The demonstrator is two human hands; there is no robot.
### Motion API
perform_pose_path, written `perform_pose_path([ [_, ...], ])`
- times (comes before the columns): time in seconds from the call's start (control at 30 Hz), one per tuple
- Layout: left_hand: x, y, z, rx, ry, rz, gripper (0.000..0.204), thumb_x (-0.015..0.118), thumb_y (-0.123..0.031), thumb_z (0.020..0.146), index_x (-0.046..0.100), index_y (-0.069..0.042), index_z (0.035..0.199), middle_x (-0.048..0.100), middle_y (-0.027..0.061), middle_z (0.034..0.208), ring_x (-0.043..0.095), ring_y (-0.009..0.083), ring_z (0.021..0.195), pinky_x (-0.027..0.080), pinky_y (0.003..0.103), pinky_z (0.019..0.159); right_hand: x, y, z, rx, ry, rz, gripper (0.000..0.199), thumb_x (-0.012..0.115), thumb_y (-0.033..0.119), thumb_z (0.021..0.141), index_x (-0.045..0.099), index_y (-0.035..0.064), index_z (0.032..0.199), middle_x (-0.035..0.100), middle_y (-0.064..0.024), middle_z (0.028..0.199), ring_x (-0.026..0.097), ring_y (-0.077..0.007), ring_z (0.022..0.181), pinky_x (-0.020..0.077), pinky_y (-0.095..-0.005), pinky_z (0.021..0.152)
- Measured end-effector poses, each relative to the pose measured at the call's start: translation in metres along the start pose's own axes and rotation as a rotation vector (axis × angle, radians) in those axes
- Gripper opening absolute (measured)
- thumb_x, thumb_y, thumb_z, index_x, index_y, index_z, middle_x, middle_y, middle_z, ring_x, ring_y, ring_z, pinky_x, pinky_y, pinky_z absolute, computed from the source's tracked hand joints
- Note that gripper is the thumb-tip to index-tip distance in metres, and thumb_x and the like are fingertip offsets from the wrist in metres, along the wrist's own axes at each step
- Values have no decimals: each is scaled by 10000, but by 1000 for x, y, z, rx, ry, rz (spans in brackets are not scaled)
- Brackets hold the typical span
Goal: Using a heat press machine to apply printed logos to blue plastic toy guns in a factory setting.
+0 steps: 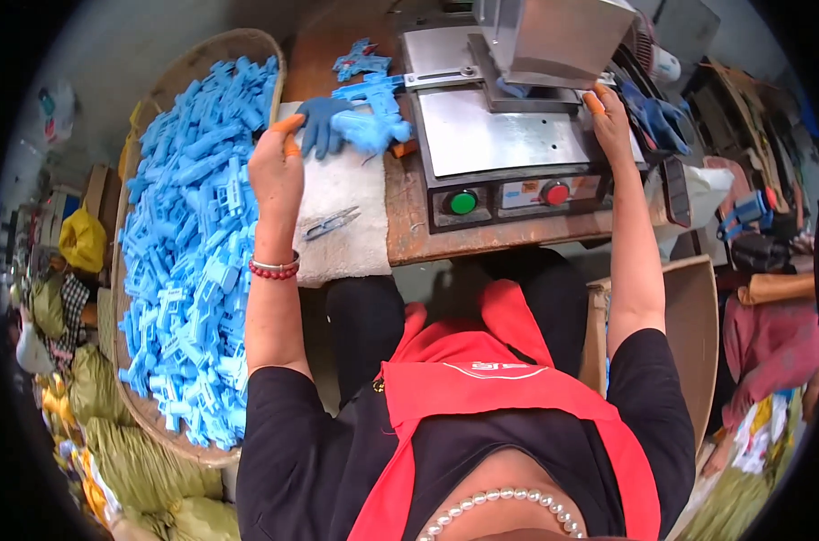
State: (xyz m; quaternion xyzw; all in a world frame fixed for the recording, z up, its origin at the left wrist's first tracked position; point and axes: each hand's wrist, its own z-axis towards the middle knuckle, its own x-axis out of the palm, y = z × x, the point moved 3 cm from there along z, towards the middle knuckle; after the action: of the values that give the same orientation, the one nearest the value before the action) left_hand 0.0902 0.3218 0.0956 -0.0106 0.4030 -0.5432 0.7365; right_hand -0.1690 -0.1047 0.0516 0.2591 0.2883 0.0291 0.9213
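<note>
My left hand (277, 171), orange covers on its fingertips, is raised beside a dark blue glove (320, 126). Its thumb and forefinger look slightly apart, and I see nothing between them. Just right of the glove is a motion-blurred light blue plastic piece (370, 132), below another toy-gun-shaped piece (373, 92). At the machine's right side, my right hand (611, 124) has its orange-covered fingers bent together against the lower edge of the metal head (553, 41). What they grip there is hidden. A bit of blue (515, 90) shows under the head.
A long basket (121, 361) heaped with light blue toy-gun pieces (193, 252) stands left. Small snips (331, 223) lie on a pale cloth (355, 194). The machine's front has a green button (463, 202) and a red button (554, 191). A cardboard box (698, 316) sits at right.
</note>
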Motion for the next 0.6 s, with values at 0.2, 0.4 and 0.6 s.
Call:
perform_pose_path([
  [0.2,-1,-3,-32,177,242,-69,315,585,4,818,626,-76,1121,643,122,1052,592,290,984,467,353,858,34,9,15,30,56,76,267,649,178,855,625,23,1071,639,-159,1021,597,-280,950,444,-321,825],
  [0.4,66,25,-19,323,602,438,478,516,-3,783,535,-117,1246,545,113,1264,431,309,1244,354,471,998,24,13,24,107,-104,61,246,653,195,851,634,33,1035,632,-148,986,596,-288,926,458,-334,778],
  [0.6,62,47,-11,399,533,148,561,659,-46,727,521,-117,1266,556,150,1194,482,329,1167,363,467,968,-137,103,-56,13,-275,-456,270,666,108,810,614,0,1052,605,-122,1091,560,-249,1030,413,-338,924],
])
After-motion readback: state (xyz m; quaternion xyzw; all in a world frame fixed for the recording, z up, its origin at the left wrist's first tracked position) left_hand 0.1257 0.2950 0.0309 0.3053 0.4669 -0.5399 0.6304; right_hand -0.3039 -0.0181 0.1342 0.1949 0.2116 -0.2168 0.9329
